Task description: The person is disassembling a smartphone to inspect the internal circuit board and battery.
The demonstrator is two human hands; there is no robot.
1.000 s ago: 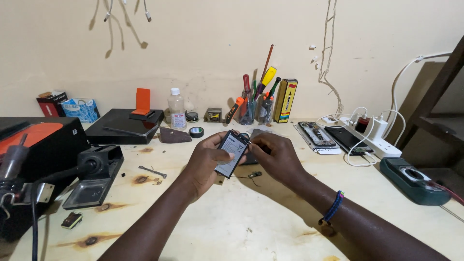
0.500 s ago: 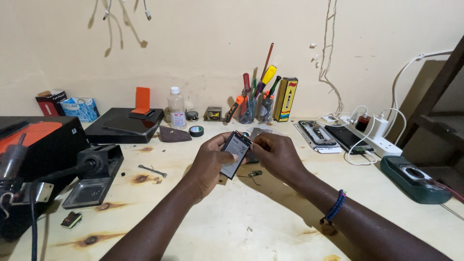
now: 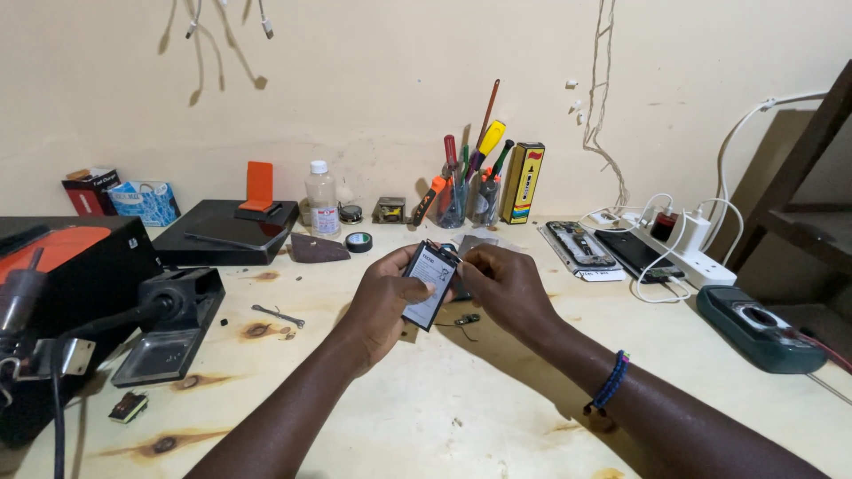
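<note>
In the head view, the left hand [image 3: 377, 306] is clamped on a flat phone battery [image 3: 429, 285], thumb across its pale face, holding it tilted above the middle of the wooden bench [image 3: 461, 417]. The right hand [image 3: 497, 284] has its fingers pinched together at the battery's upper right edge; what they grip there is too small to tell. Just beyond the hands, far against the wall, two clear cups [image 3: 469, 202] stand side by side, stuffed with screwdrivers [image 3: 484, 133] and other tools, handles up, red, yellow and green. Left of them stands a clear bottle [image 3: 321, 197] with a white cap, its contents unclear. A yellow box [image 3: 522, 183] stands upright just right of the cups. Far right lie an opened phone [image 3: 579, 243] and a white power strip [image 3: 688, 253]; at far left, two small cartons [image 3: 120, 195] lean by the wall.
</note>
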